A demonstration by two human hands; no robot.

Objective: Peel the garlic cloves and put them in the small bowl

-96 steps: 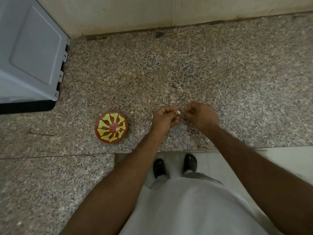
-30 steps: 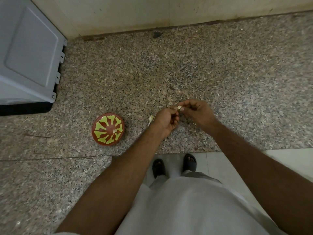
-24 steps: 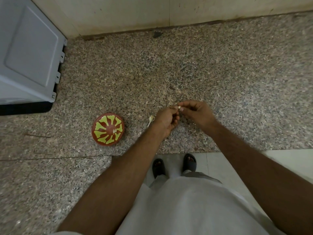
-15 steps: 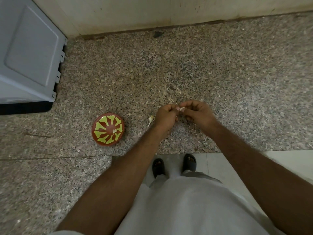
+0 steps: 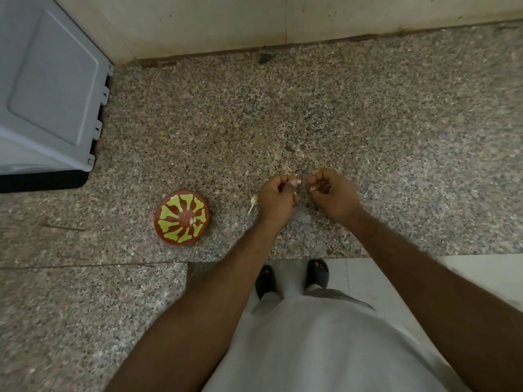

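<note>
Speckled granite counter (image 5: 368,114), pale wall (image 5: 226,21)

No readable text, label, brand, number or sign shows anywhere here.

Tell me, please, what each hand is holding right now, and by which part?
The left hand pinches a garlic clove at its fingertips; only the clove's pale tip shows. The right hand is curled, with something pale at its fingers; what it is cannot be told.
</note>
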